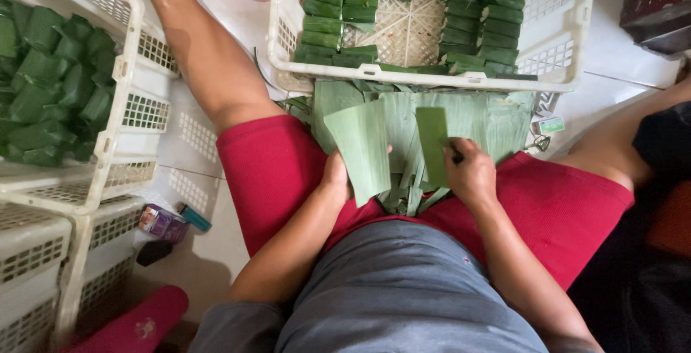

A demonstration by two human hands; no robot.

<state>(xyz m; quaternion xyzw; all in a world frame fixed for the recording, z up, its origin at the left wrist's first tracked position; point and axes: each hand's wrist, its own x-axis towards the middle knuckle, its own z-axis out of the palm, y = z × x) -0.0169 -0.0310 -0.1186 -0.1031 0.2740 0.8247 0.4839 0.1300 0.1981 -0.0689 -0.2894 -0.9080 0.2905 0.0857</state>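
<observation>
From my remote seat I see matt, ribbed green leaf strips (432,119) on red cloth shorts (288,173), a white perforated plastic crate (561,29) with a woven cane base (403,33), and glossy pale floor tiles (237,22).

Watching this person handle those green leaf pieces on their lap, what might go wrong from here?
The left hand holds a wide leaf piece only at its edge, so it might tear or slip. The right hand grips a narrow leaf strip together with a small dark tool I cannot identify; if it is a blade, it sits close to the fingers. The loose leaf pile on the lap could slide off.
</observation>
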